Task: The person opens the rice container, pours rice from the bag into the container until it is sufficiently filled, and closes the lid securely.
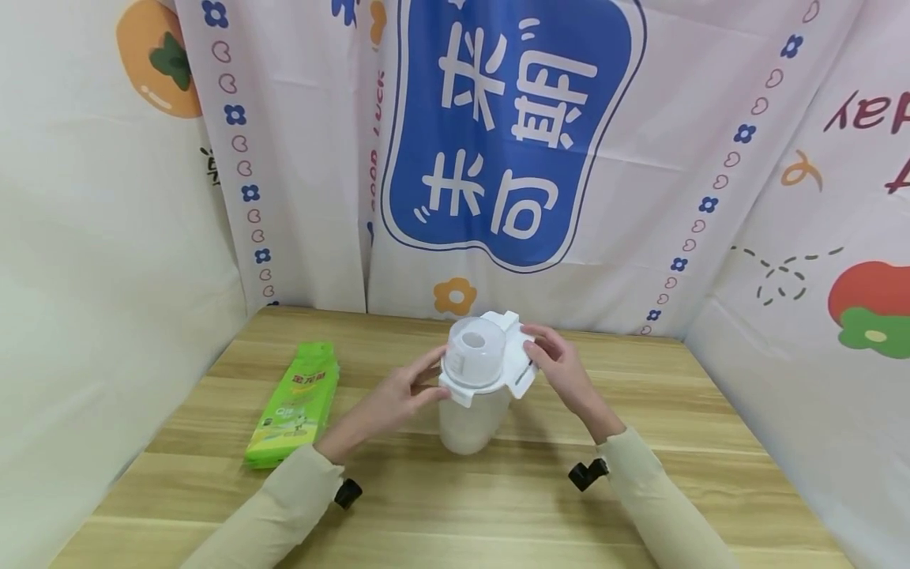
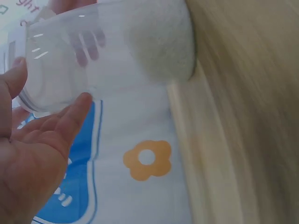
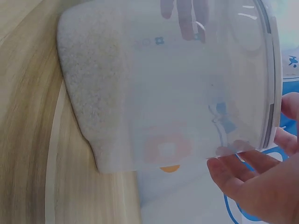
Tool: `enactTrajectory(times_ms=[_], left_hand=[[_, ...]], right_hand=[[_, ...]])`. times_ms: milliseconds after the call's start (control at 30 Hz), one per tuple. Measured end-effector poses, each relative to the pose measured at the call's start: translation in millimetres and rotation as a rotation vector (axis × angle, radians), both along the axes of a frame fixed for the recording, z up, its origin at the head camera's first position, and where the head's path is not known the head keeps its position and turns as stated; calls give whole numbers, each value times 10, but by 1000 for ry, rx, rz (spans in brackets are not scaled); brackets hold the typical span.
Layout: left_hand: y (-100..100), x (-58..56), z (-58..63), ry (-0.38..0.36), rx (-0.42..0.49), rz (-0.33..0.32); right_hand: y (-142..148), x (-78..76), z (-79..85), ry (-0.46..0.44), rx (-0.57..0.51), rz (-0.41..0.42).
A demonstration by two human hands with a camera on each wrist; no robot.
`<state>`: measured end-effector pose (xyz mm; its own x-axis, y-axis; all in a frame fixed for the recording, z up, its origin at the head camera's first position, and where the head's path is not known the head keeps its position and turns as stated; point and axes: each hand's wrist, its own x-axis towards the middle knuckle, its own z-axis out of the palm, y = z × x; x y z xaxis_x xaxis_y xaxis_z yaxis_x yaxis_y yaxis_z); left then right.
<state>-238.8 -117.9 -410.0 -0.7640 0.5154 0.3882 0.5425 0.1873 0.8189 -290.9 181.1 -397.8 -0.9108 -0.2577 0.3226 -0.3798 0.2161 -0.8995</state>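
Observation:
A clear storage container (image 1: 469, 427) stands on the wooden table, with rice-like pale grain (image 3: 96, 70) in its lower part. On top is a white lid (image 1: 522, 367) with side flaps and a clear round cap (image 1: 475, 353). At the left rim, my left hand (image 1: 398, 399) holds the container's top, its thumb at the lid edge and its fingers (image 2: 77, 114) against the clear wall. My right hand (image 1: 562, 367) grips the right flap side, thumb over the lid and fingertips (image 3: 219, 170) along the wall below.
A green packet (image 1: 295, 407) with yellow and red print lies on the table (image 1: 640, 490) left of the container. Printed white cloth (image 1: 320, 158) hangs behind the table, and white walls of cloth stand on both sides.

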Motion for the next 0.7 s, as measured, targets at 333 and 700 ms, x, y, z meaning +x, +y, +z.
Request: enactTrajectory(times_ms=[333, 700], left_hand=[[-113, -126, -71, 57, -32, 130], [-165, -194, -107, -41, -53, 158]], right_hand=[[-9, 145, 50, 84, 95, 7], [-10, 287, -46, 208, 247, -47]])
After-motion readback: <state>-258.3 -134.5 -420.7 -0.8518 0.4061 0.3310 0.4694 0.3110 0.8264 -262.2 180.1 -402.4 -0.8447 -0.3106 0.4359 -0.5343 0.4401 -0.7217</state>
